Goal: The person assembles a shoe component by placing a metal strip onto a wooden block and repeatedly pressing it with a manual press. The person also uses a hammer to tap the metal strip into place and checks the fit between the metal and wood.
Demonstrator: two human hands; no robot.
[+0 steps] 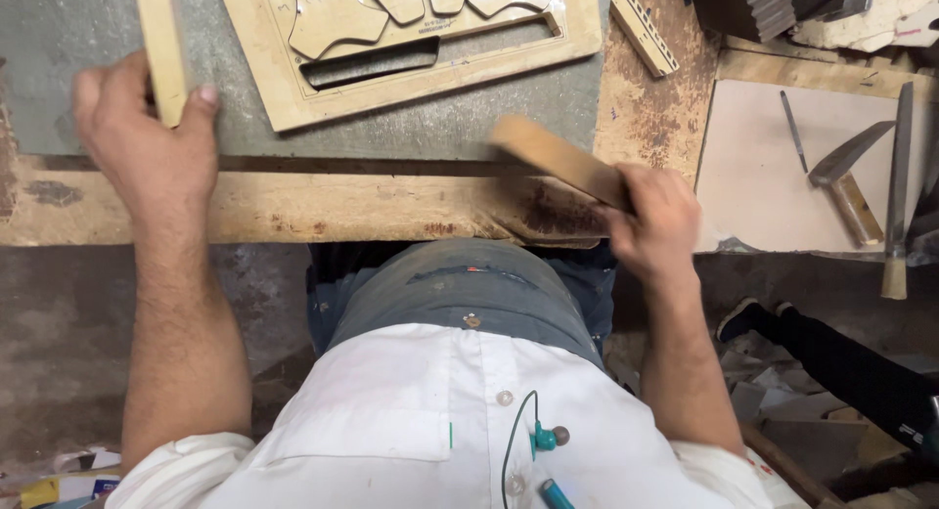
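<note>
Wooden block [558, 160] sits clamped in your right hand [653, 225] over the bench edge [293, 206], apparently mid-swing, so keep your left hand [147, 142] gripping the upright strip [161, 44] steady.

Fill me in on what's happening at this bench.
A person stands at a worn wooden bench. The left hand grips a pale wooden strip; the right hand holds a wooden block, blurred. Ahead lies a cutting frame on a grey mat. A hammer lies to the right.
</note>
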